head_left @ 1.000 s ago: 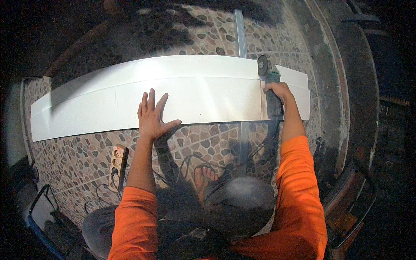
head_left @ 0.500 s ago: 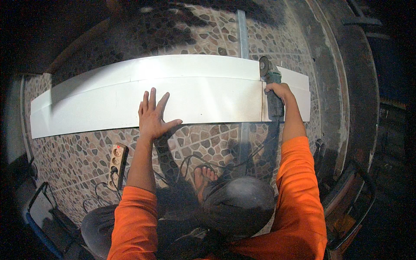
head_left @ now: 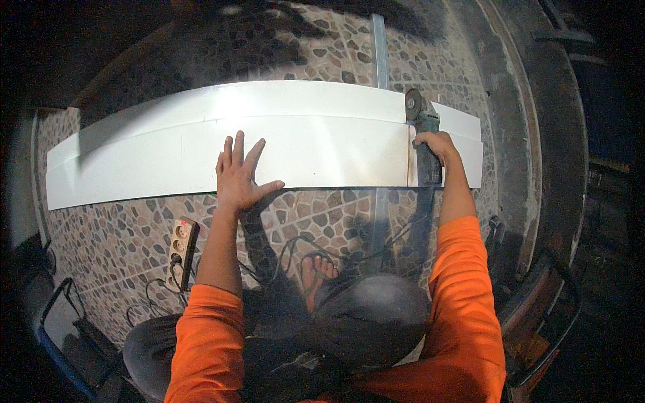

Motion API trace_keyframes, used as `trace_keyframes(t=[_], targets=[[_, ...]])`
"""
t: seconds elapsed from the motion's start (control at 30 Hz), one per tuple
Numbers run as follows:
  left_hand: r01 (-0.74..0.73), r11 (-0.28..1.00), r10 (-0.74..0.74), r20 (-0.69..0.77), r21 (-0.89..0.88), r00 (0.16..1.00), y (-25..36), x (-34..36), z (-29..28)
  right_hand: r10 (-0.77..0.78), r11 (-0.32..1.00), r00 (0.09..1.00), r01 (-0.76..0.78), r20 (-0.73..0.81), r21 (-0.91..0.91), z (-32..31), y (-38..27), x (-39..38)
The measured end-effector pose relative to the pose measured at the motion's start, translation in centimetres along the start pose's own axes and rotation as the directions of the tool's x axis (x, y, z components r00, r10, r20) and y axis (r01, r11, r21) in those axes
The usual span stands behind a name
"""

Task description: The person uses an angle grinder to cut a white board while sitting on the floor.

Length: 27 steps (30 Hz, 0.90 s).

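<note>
A long white panel [head_left: 316, 151] lies crosswise in front of me, with a lengthwise crease along it. My left hand [head_left: 240, 176] rests flat on its near half, fingers spread. My right hand [head_left: 437, 146] is wrapped round the body of an angle grinder [head_left: 423, 122] near the panel's right end. The grinder's disc [head_left: 414, 104] is at the far strip of the panel; whether it touches cannot be made out. A thin brownish line crosses the near strip just left of the grinder.
A metal bar [head_left: 381, 54] runs beneath the panel, away from me. On the pebble-patterned floor [head_left: 121, 248] lies a power strip [head_left: 180, 252] with a plug and cables. A cable [head_left: 349, 256] passes by my bare foot [head_left: 317, 272]. Black metal frames stand at both sides.
The view has shifted slightly. The grinder and my right hand stay in nearly the same place on the panel, and my left hand keeps its spot.
</note>
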<state>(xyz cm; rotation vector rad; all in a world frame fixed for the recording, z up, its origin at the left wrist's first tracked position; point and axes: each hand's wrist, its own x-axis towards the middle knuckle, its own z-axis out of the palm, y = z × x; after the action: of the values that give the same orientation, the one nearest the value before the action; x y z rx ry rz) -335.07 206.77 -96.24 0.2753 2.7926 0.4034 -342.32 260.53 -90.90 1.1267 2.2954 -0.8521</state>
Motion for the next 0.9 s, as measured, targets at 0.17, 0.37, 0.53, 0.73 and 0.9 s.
trace_keyframes(t=[0.17, 0.37, 0.53, 0.73, 0.9], targets=[[0.004, 1.000, -0.004, 0.007, -0.003, 1.000, 0.7, 0.1, -0.2, -0.013, 1.000, 1.000, 0.013, 0.026, -0.016, -0.7, 0.8, 1.0], [-0.019, 1.000, 0.018, -0.051, -0.010, 0.999, -0.4, -0.1, 0.7, -0.001, 1.000, 1.000, 0.000, -0.018, -0.012, 0.2, -0.3, -0.2], [-0.034, 0.999, 0.033, -0.070, -0.025, 0.997, -0.4, 0.0, 0.8, -0.022, 0.999, 0.999, 0.020, -0.046, -0.048, 0.0, -0.7, -1.0], [-0.023, 0.999, 0.022, -0.037, -0.024, 0.999, 0.3, 0.2, 0.7, -0.040, 0.999, 0.999, 0.039, 0.013, 0.022, -0.9, 0.1, -0.3], [-0.024, 0.999, 0.023, -0.048, -0.025, 0.999, -0.3, 0.0, 0.5, -0.035, 0.999, 0.999, 0.035, -0.004, -0.015, -0.1, -0.8, -0.1]])
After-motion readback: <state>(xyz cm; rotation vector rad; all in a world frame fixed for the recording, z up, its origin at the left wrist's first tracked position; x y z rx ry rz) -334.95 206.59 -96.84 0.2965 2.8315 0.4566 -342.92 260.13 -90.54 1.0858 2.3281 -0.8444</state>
